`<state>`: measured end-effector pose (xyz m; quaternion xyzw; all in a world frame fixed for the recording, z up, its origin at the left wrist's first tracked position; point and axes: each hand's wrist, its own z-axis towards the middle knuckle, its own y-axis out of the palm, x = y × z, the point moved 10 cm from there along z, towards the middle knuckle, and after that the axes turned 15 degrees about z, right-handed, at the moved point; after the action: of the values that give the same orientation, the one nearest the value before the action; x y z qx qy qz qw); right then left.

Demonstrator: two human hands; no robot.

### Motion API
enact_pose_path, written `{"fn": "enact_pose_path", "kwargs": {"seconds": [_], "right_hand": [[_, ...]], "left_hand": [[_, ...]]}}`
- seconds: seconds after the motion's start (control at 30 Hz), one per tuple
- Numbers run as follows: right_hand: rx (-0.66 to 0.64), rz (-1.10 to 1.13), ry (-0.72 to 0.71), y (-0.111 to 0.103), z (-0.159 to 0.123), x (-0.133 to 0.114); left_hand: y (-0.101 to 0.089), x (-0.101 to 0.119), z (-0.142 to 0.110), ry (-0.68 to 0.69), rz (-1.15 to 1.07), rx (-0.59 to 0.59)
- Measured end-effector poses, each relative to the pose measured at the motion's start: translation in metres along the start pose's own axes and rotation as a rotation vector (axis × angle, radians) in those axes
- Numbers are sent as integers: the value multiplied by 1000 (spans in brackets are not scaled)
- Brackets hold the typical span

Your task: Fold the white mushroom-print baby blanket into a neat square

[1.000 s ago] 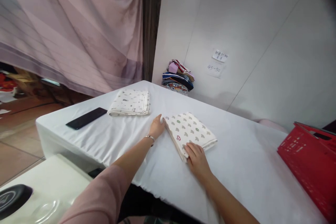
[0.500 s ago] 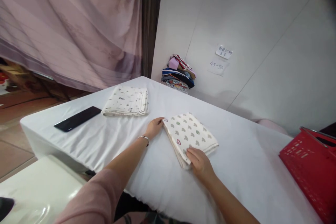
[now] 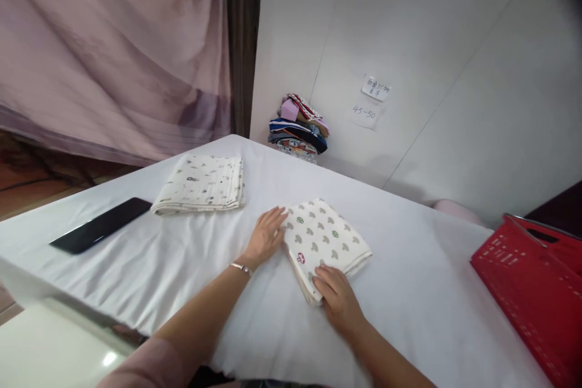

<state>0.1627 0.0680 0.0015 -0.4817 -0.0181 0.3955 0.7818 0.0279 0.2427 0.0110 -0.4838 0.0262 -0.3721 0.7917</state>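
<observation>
In front of me a folded white cloth [image 3: 324,231] with grey, green and red mushroom prints lies on the white-covered table [image 3: 409,291]. Against its left corner rests my left hand [image 3: 264,237], a bracelet on the wrist, fingers stretched out and open. My right hand [image 3: 337,297] lies on the near corner with its fingers flat on the top layer; its thumb is hidden. To the left sits a second folded white cloth [image 3: 204,182] with small dark prints, apart from both hands.
A black phone [image 3: 100,224] lies left of the second cloth. The red plastic basket [image 3: 527,291] stands at the right. Against the wall is a stack of folded fabrics [image 3: 297,124], beside paper notes [image 3: 365,112]. A pink curtain [image 3: 113,48] hangs at the left.
My left hand has let go of the cloth's corner and spread its fingers along that edge. My right hand stays at the near corner. The view has shifted slightly.
</observation>
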Motion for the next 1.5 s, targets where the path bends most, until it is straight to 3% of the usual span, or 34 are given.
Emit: {"fn": "enact_pose_path", "kwargs": {"seconds": [0.07,0.17,0.33,0.47,0.57,0.63,0.73,0.83,0.93,1.03,1.17,1.37,1.5], "right_hand": [[-43,27,44,1,-1,1],[-81,131,159,-8,4,6],[14,138,316,-40,50,33],[-65,-69,504,-34,76,95],[-217,-156,728,-16,59,149],[-267,-165,780,-8,47,166],[-258,-167,776,-7,48,168],[-211,-171,679,-12,81,156],[-208,-152,569,-6,121,152],[-270,-135,607,11,135,172],[-269,-158,680,24,125,198],[-264,-166,657,29,122,202],[-251,-85,619,24,118,205]], "left_hand": [[10,14,-2,80,33,-86],[21,16,-3,73,50,-149],[23,14,-1,76,68,-153],[23,13,-3,85,63,-141],[22,11,-3,82,54,-121],[20,11,-3,88,66,-117],[13,21,-1,109,88,-93],[4,51,-3,191,50,-74],[11,95,-19,386,-38,-183],[24,120,-39,523,-79,-309],[29,121,-47,537,-60,-317],[29,120,-46,532,-39,-318],[25,123,-50,514,-41,-257]]}}
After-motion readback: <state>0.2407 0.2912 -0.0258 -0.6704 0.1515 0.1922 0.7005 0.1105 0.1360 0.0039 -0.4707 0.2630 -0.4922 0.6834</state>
